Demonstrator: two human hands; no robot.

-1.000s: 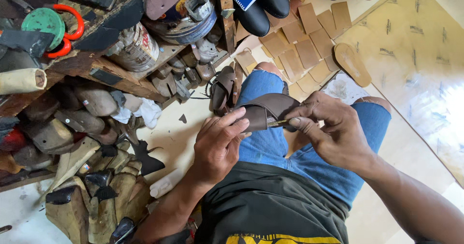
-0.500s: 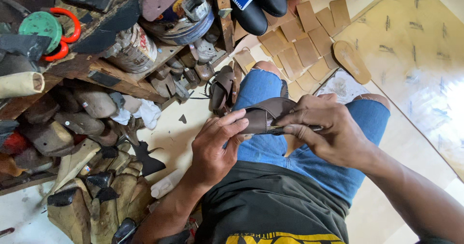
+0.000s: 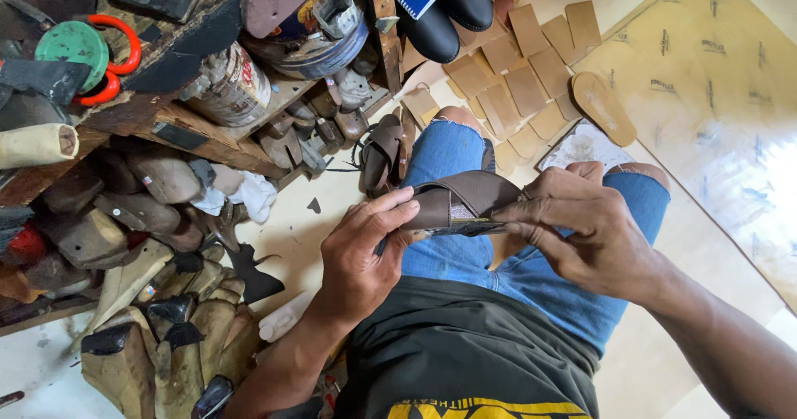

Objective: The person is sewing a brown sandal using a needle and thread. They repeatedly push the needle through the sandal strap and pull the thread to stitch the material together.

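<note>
Left hand (image 3: pixel 361 257), fingers extended and pressed along one end of a brown leather sandal upper (image 3: pixel 465 199), gripping it from the 9 o'clock side. Right hand (image 3: pixel 581 232), fingers pinched on the opposite end of the same piece at 3 o'clock, where a thin dark tool or strip (image 3: pixel 465 230) lies along its lower edge; which it is cannot be told. The upper sits at frame centre, above the person's knees in blue denim shorts (image 3: pixel 465 253). At 12 o'clock, a second brown sandal (image 3: pixel 380 155) on the floor. At 1 o'clock, tan cut insole pieces (image 3: pixel 523 78). At 9 to 10 o'clock, wooden shoe lasts (image 3: pixel 141 211) beneath a cluttered shelf (image 3: pixel 199 120).
</note>
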